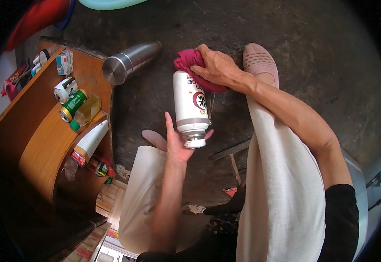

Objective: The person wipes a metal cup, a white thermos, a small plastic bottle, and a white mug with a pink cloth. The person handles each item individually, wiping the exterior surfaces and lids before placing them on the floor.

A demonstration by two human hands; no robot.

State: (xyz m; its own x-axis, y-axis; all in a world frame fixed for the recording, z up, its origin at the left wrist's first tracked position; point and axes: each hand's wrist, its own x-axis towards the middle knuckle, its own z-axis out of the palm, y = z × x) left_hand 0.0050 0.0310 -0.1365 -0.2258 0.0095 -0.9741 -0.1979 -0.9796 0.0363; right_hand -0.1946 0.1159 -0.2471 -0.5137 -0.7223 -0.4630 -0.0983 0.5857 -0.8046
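A white thermos [187, 102] with printed markings, a grey band and a spouted cap at its lower end lies in the middle of the view. My left hand [177, 148] cradles the cap end, fingers curved up around it. My right hand [216, 67] grips a crumpled maroon cloth [186, 59] against the thermos's upper end, the base, partly covering it. A thin strap hangs at the thermos's right. A steel flask [133, 61] lies on its side to the upper left, apart from my hands.
At left, a curved wooden cabinet [37, 148] holds a green can [72, 106], a bottle of yellowish liquid [90, 109] and several small packages. A red object [37, 22] and pale green basin [109, 3] are at the top. My knees and slippered feet frame the dark floor [304, 48].
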